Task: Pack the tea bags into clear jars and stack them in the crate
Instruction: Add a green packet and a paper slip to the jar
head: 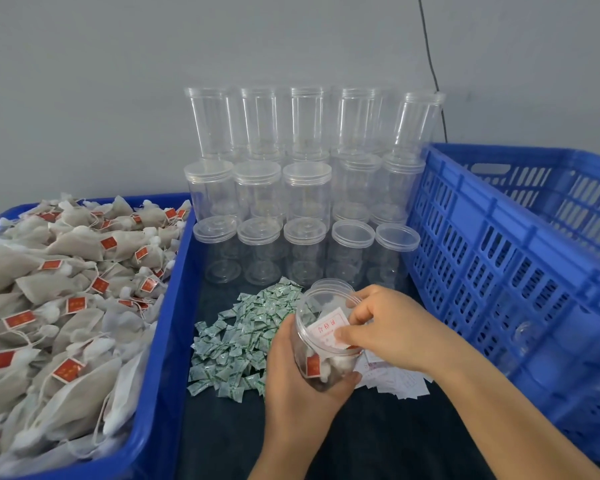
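Observation:
My left hand [300,382] grips the lower part of a clear jar [321,306], tilted over the dark table. Tea bags with red tags lie in its bottom. My right hand [392,327] pinches a white slip with red print [328,332] at the jar's open mouth, against its wall. A big heap of grey tea bags [59,299] fills the blue bin [167,341] on the left. The blue slatted crate [499,265] stands at the right; several clear jars lie inside, dimly seen through its wall.
Empty clear jars [305,188], some lidded, are stacked in three tiers against the grey wall. A pile of small green-and-white sachets [239,344] lies in front of them. More white slips [399,379] lie under my right wrist. A black cable [430,64] runs down the wall.

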`<control>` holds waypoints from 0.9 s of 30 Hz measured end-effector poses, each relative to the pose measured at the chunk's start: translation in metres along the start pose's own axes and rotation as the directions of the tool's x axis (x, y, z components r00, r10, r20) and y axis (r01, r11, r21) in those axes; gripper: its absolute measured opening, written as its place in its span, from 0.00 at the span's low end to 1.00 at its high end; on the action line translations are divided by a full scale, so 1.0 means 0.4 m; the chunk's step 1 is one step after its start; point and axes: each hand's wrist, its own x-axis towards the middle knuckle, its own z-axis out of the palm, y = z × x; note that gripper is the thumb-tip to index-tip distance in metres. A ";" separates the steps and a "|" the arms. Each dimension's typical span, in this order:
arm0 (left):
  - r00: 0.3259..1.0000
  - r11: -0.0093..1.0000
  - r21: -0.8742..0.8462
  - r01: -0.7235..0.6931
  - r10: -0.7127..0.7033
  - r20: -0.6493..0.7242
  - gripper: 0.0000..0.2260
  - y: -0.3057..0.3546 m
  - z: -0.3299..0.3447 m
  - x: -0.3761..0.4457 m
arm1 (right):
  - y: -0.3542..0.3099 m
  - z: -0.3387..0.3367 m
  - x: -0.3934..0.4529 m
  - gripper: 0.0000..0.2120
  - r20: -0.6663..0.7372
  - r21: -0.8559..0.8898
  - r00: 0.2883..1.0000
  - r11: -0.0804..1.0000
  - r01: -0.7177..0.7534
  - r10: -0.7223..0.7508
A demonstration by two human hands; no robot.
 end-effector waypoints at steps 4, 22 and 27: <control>1.000 0.998 0.058 0.000 0.000 0.007 0.47 -0.006 0.000 -0.007 | -0.004 -0.008 -0.006 0.17 0.059 -0.068 0.998 0.998 -0.019 0.023; 1.000 1.000 0.003 -0.016 0.016 0.013 0.44 0.007 0.011 -0.011 | 0.008 -0.026 -0.042 0.12 -0.078 -0.120 0.996 0.992 0.030 -0.039; 1.000 0.999 -0.030 -0.021 0.022 0.016 0.41 0.011 0.010 -0.010 | 0.006 -0.022 -0.048 0.12 -0.100 -0.127 0.993 0.991 0.042 -0.055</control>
